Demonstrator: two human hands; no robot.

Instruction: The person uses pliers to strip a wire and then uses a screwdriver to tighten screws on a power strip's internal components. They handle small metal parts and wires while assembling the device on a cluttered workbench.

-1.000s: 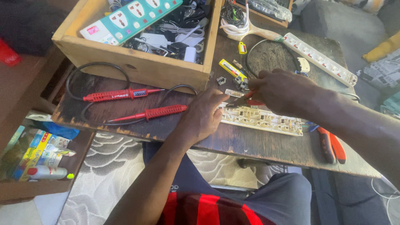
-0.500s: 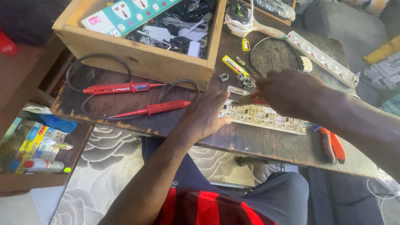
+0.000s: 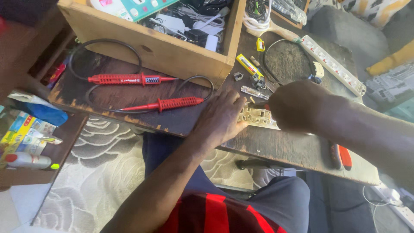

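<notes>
Cream socket strip insert [image 3: 258,116], slotted, under both hands

A dark, scuffed wooden board [image 3: 129,103] serves as the worktop. At its far left stands an open wooden box [image 3: 159,47]. In front of the box lie two red test probes [image 3: 146,91], their black leads looping over the wood. To the right rests a pale opened socket strip [image 3: 258,116], with a yellow tool [image 3: 249,64], a clear tester [image 3: 254,92] and what look like small loose fittings beyond it. A long white power strip [image 3: 332,64] lies at the far edge, red-handled pliers [image 3: 340,156] near the right end.
</notes>
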